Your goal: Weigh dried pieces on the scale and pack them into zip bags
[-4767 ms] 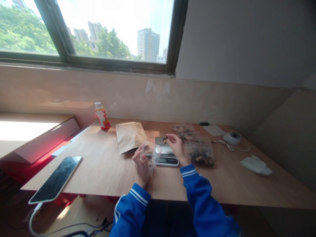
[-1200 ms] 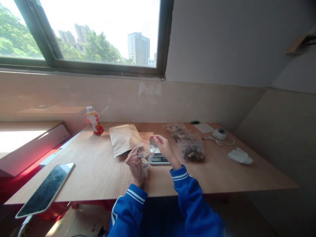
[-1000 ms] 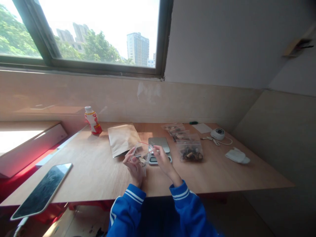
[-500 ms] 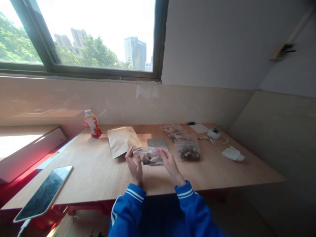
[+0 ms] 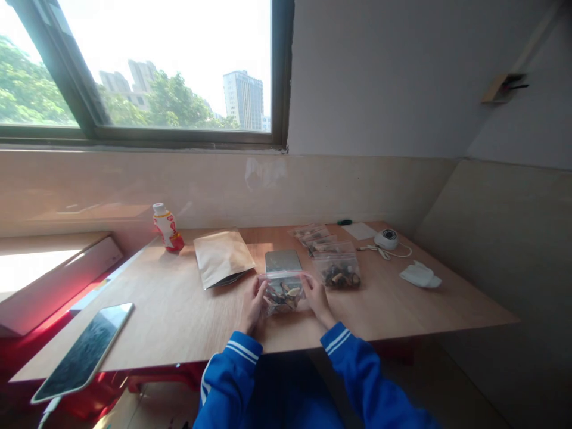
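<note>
Between my hands is a clear zip bag (image 5: 284, 300) with dark and pale dried pieces in it. My left hand (image 5: 253, 304) pinches its left side near the top, and my right hand (image 5: 315, 296) grips the upper right corner. Just behind the bag lies a flat silver kitchen scale (image 5: 283, 261), partly covered by it. To the right, another filled zip bag (image 5: 340, 273) rests on the table, with several smaller filled bags (image 5: 311, 236) behind. A brown paper pouch (image 5: 222, 257) lies to the left, its dark mouth facing me.
On the wooden table (image 5: 179, 316) are a red-and-white bottle (image 5: 168, 229) at the back left and a phone (image 5: 84, 351) at the left edge. Right of the bags sit a white round device (image 5: 386, 239) with a cable and a crumpled white tissue (image 5: 420, 274).
The held bag has come down and nearer to me, its contents now more upright to view. My left hand has moved right and closed on the bag's side.
</note>
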`<action>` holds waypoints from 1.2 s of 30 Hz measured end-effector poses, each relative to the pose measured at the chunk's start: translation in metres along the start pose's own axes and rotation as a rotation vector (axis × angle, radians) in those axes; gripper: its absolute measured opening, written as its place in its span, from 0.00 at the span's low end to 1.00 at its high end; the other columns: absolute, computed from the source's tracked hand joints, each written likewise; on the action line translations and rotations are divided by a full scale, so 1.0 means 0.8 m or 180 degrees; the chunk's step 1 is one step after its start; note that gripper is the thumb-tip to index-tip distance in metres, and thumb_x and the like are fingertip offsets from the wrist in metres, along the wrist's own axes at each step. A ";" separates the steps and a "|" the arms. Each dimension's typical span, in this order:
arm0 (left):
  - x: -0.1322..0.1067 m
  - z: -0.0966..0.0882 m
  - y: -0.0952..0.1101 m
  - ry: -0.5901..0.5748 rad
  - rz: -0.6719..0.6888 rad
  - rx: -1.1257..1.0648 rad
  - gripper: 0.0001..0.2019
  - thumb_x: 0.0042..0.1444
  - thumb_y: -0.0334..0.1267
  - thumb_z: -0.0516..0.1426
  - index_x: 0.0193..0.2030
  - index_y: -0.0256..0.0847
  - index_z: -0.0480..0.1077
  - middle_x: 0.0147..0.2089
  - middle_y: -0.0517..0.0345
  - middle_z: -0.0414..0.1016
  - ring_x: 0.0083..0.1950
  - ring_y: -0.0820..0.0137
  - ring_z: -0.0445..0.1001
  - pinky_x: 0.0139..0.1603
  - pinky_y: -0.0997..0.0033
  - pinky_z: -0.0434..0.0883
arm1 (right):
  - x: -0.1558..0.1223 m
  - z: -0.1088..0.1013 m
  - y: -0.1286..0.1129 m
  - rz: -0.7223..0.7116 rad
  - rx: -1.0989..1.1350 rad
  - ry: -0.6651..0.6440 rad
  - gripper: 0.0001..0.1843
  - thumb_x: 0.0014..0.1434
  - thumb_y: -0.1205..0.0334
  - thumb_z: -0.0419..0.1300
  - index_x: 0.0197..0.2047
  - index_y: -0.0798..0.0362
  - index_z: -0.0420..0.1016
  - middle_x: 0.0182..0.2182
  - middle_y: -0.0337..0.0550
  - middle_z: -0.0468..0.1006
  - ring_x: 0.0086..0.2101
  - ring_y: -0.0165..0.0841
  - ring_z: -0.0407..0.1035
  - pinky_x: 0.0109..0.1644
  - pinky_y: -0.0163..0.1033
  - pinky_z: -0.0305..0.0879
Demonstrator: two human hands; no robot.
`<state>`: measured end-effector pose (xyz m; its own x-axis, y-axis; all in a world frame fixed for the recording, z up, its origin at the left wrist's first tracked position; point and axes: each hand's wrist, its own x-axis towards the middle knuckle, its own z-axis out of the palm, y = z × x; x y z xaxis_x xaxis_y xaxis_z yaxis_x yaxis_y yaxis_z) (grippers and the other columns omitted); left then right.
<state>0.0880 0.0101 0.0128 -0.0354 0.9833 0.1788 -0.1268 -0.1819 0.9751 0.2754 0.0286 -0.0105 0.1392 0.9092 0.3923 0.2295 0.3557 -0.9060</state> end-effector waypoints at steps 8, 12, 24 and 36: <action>0.003 -0.001 0.002 0.0064 -0.0382 -0.0070 0.22 0.51 0.57 0.58 0.40 0.39 0.64 0.28 0.56 0.77 0.25 0.67 0.77 0.19 0.77 0.68 | 0.003 0.000 0.008 0.0350 0.0516 0.0521 0.23 0.54 0.42 0.59 0.37 0.55 0.72 0.22 0.38 0.73 0.19 0.29 0.64 0.24 0.35 0.61; 0.004 -0.003 0.000 0.0192 -0.0352 0.0001 0.20 0.51 0.56 0.58 0.38 0.40 0.63 0.28 0.56 0.77 0.26 0.67 0.78 0.18 0.78 0.67 | 0.002 -0.001 0.003 0.0362 0.0586 0.0502 0.22 0.55 0.42 0.59 0.38 0.56 0.73 0.20 0.36 0.71 0.19 0.29 0.63 0.24 0.34 0.60; 0.006 -0.010 -0.006 0.0343 0.0061 0.0278 0.22 0.54 0.57 0.55 0.40 0.38 0.70 0.37 0.51 0.76 0.36 0.65 0.77 0.21 0.76 0.71 | -0.002 -0.005 -0.001 0.0476 0.0740 0.0651 0.24 0.54 0.42 0.59 0.38 0.56 0.75 0.16 0.33 0.66 0.15 0.24 0.56 0.16 0.30 0.50; 0.009 -0.007 -0.010 0.0401 0.0284 0.0648 0.21 0.54 0.57 0.55 0.38 0.39 0.73 0.32 0.54 0.73 0.35 0.66 0.73 0.20 0.76 0.70 | 0.001 -0.008 0.003 0.0682 0.0876 0.0881 0.25 0.47 0.40 0.64 0.35 0.56 0.76 0.16 0.31 0.64 0.14 0.22 0.51 0.13 0.29 0.47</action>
<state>0.0828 0.0184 0.0051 -0.1623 0.9519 0.2599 0.0841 -0.2491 0.9648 0.2821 0.0285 -0.0111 0.4170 0.8899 0.1849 -0.0923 0.2439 -0.9654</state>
